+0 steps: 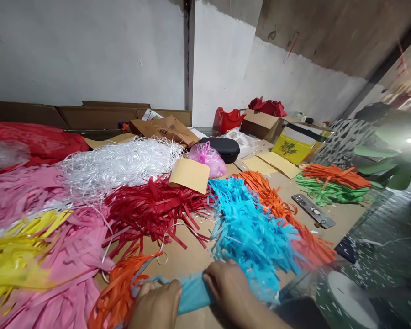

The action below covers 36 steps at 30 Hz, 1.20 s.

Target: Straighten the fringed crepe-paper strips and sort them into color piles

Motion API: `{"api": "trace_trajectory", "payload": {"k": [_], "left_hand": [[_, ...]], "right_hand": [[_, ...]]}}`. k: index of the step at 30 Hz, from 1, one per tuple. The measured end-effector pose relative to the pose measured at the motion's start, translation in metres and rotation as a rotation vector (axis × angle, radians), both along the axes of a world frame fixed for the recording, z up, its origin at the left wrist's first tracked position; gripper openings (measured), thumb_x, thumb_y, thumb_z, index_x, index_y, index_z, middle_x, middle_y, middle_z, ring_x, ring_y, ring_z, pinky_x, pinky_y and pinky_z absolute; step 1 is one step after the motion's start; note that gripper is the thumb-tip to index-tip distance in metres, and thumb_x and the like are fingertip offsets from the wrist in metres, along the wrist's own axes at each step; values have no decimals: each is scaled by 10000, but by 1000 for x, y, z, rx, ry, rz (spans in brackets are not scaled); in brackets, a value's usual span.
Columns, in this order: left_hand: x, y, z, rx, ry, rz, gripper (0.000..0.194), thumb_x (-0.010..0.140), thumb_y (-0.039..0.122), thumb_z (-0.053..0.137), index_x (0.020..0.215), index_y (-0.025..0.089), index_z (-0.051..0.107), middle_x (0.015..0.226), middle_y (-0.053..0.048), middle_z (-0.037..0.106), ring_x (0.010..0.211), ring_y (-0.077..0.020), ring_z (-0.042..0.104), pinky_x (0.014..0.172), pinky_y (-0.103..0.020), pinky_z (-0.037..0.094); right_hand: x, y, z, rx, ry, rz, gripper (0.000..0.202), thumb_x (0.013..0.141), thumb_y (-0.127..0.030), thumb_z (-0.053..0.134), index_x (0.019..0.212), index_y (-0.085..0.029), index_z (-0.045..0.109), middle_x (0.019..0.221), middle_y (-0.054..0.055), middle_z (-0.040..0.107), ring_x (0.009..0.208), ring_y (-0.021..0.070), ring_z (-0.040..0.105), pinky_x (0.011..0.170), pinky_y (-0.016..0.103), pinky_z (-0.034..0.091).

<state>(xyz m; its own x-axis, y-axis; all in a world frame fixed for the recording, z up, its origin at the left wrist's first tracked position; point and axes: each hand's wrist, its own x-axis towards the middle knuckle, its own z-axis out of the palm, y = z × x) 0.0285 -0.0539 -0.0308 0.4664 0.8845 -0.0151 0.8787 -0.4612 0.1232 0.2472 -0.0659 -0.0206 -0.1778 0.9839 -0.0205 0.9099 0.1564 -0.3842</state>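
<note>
Two-Handed Grip

Left hand (159, 299) and right hand (230, 285) grasp a flat band of thin blue sheeting (194, 293), near left of the bright-blue heap of shredded strips (248, 226). Dark-red flat strips (150, 208) lie left of that heap; a black oval case (224, 148), beyond.

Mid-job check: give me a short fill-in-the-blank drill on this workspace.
1. The left hand and right hand both hold material coloured ____.
2. The tree-printed box has a front that is mostly ____.
3. At the right, strips coloured ____ lie over green strips.

Missing words: blue; yellow; orange.
</note>
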Motion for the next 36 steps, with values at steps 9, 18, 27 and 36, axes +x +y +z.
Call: {"api": "trace_trajectory", "payload": {"k": [9, 18, 27, 36], "left_hand": [[2, 13, 0, -11, 63, 89, 336, 980, 166, 387, 902, 217, 709, 713, -58, 763, 734, -289, 727, 649, -350, 460], [4, 11, -15, 201, -81, 35, 375, 965, 119, 367, 979, 255, 716, 1004, -63, 762, 982, -260, 674, 910, -432, 417], [-14, 2, -11, 453, -134, -381, 178, 788, 266, 628, 932, 248, 731, 832, 26, 753, 856, -187, 607, 1188, -392, 138], [-16, -1, -10, 401, -277, -207, 207, 707, 215, 658, 885, 265, 751, 825, 26, 771, 926, -229, 662, 1186, -499, 162]], "right_hand": [[-4, 10, -6, 18, -12, -50, 95, 930, -256, 653, 891, -253, 739, 870, 12, 790, 783, 239, 714, 688, 318, 371], [0, 11, -16, 187, -6, -114, 54, 895, -184, 686, 865, -221, 710, 867, 35, 762, 771, 222, 675, 704, 327, 351], [28, -13, -3, 357, 28, 578, 172, 971, -151, 561, 1137, -184, 588, 1069, 43, 698, 887, 181, 597, 888, 321, 391], [36, 12, 5, 157, 141, 469, 297, 748, -147, 515, 1018, -186, 634, 944, 70, 708, 879, 232, 622, 888, 403, 402]]}}
